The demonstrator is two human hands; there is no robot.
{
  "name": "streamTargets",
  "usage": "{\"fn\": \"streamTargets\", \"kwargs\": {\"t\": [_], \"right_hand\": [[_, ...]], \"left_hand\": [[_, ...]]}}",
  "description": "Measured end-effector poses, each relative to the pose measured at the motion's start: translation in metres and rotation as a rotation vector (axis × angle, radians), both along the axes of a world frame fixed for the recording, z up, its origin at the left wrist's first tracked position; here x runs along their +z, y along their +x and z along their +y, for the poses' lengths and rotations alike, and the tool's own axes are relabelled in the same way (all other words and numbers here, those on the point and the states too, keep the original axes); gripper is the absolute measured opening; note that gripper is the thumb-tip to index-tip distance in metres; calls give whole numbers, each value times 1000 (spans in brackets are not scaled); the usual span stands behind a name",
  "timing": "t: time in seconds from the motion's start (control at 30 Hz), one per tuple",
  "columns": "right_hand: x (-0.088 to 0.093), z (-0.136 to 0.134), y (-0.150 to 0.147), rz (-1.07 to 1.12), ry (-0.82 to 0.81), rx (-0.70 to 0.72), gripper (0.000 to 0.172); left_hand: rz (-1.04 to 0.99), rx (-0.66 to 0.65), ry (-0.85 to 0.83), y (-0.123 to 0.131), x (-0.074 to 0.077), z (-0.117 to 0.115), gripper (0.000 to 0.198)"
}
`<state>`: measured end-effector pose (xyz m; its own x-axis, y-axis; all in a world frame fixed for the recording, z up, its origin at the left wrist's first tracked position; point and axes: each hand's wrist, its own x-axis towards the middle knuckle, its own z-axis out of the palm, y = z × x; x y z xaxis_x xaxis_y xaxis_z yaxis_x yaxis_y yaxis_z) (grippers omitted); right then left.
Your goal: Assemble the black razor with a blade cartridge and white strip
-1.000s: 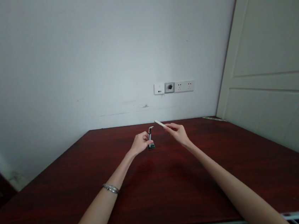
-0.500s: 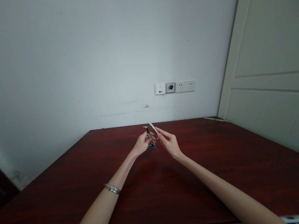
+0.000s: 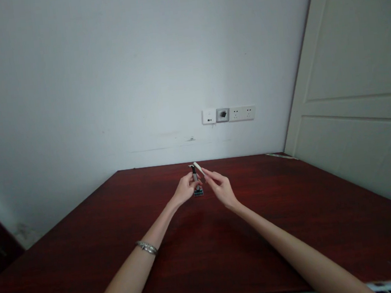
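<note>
My left hand is closed around a small dark upright object with a greenish base that stands on the dark red table. I cannot tell what the object is. My right hand pinches a short white stick-like piece between thumb and fingers. The white piece's tip is at the top of the dark object, touching or almost touching it. A metal bracelet sits on my left wrist.
A white wall stands behind the table with a row of sockets. A white door is at the right. A thin pale strip lies at the table's far right corner.
My right hand has moved left with the white piece, from apart at the right to the top of the dark object. My left hand has stayed on the object.
</note>
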<state>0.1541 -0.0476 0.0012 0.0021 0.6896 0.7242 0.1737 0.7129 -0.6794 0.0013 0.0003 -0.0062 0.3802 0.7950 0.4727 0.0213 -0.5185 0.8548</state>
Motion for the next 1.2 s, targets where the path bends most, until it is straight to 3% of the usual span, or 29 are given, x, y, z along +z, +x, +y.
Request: {"fn": "streamTargets", "kwargs": {"t": [0.13, 0.33, 0.57, 0.93, 1.2], "right_hand": [[6, -1, 7, -70, 19, 90, 32], [37, 15, 40, -13, -78, -30, 46], [69, 33, 64, -363, -80, 32, 44], [77, 49, 54, -490, -9, 102, 37], [71, 53, 48, -605, -83, 184, 39]], "left_hand": [[-4, 56, -8, -1, -1, 3, 13], [-42, 50, -122, 0, 11, -9, 15], [-94, 8, -256, 4, 23, -24, 25], [-134, -16, -355, -3, 17, -18, 18], [-186, -20, -405, 0, 7, -23, 18]]}}
